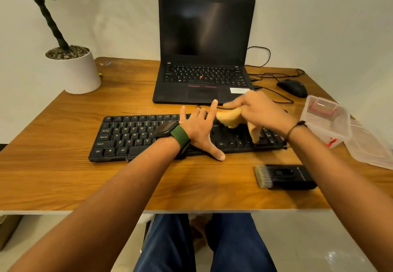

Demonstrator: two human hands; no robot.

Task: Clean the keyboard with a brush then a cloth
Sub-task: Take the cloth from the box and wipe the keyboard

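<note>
Plainly, the right hand (258,110) pinches a bunched yellow cloth (235,118), fingers curled round it, and the cloth hangs down onto the right part of the black keyboard (127,137), touching the keys there; the hand is motion-blurred. Beside it the left hand (201,129) lies flat on the middle of the keyboard with fingers spread straight and the thumb reaching over the near edge onto the wooden table (63,165). A dark smartwatch on a green strap (179,136) sits on the left wrist, a dark cord bracelet (294,129) on the right. Key legends read QWERT, ASDF, ZXCV, Caps Lock, Shift, Ctrl and Alt. Near the right forearm, on the table, lies the brush (285,176), a black block with pale bristles pointing left; its white logo is too small to read. Further right stands a clear plastic box (325,120) with red clips. Behind the keyboard sit an open black laptop (204,46) with a dark screen, a black mouse (292,87) and a potted plant (74,67).
</note>
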